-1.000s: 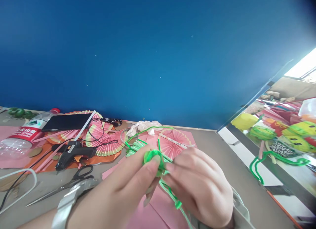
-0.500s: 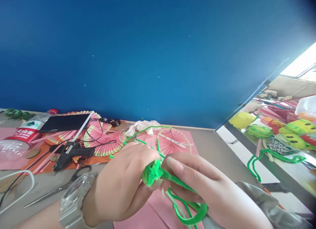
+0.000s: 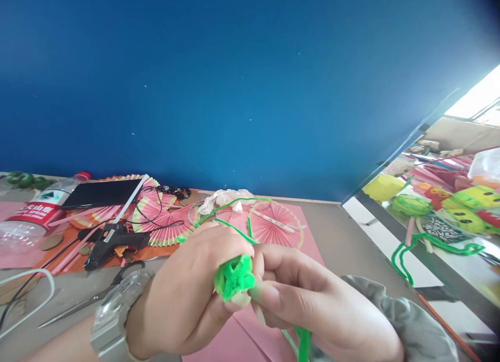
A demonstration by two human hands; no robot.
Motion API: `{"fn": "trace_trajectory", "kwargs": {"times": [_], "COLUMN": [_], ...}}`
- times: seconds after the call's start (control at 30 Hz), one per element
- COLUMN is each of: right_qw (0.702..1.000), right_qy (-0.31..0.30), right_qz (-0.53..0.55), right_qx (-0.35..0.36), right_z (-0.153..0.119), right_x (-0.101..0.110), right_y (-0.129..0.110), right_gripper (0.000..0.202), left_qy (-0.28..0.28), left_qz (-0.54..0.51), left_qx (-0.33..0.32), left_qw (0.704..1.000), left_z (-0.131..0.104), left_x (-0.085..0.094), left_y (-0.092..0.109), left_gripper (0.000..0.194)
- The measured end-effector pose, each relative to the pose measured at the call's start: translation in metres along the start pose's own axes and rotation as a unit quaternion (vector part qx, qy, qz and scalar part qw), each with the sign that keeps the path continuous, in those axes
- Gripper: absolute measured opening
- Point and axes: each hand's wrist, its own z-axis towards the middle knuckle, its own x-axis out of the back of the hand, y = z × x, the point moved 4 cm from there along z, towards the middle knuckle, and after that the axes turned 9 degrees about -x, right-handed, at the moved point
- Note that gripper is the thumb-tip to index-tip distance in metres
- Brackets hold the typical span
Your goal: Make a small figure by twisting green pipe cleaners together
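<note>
My left hand (image 3: 187,289) is wrapped round a fuzzy green bundle of pipe cleaners (image 3: 235,277), whose bunched end pokes out beside the thumb and faces me. Close against it, the fingertips of my right hand (image 3: 308,294) are pinched at the bundle's right edge. A green pipe cleaner strand (image 3: 303,344) hangs down below the right hand. Other green stems (image 3: 234,227) stick out behind both hands, over the table. How the strand joins the bundle is hidden by my fingers.
To the left lie a black glue gun (image 3: 113,242), scissors (image 3: 94,299), a plastic bottle (image 3: 37,216) and a phone-like black slab (image 3: 101,194). Pink folded paper fans (image 3: 162,221) and a marker (image 3: 271,221) lie behind. Colourful plush-like items (image 3: 464,221) are at right, by the blue panel (image 3: 250,91).
My right hand has changed its grip, its fingertips now right at the bundle. The looped green strand has dropped lower, and more of the bundle's end shows.
</note>
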Motion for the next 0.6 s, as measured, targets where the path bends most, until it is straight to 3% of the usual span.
{"fn": "trace_trajectory", "kwargs": {"times": [0.17,0.27,0.4,0.6], "right_qw": [0.990,0.960,0.870,0.693], "right_qy": [0.080,0.174,0.284,0.324], "right_qz": [-0.107,-0.206,-0.385,-0.592], "right_qx": [0.046,0.073,0.120,0.253], "right_z": [-0.004,-0.007,-0.014,-0.021], "right_x": [-0.001,-0.003,-0.005,-0.015], "right_y": [0.000,-0.003,-0.009,-0.009], "right_gripper": [0.020,0.019,0.021,0.021], "left_qy": [-0.010,-0.001,0.030,0.042], "left_qz": [0.032,0.041,0.037,-0.016], "left_qx": [0.058,0.119,0.177,0.259], "left_qw": [0.998,0.992,0.983,0.965], "left_z": [0.002,-0.004,-0.008,-0.008], "left_x": [0.001,-0.002,-0.006,-0.008], "left_y": [0.003,0.003,0.003,0.003], "left_gripper": [0.019,0.021,0.014,0.016]}}
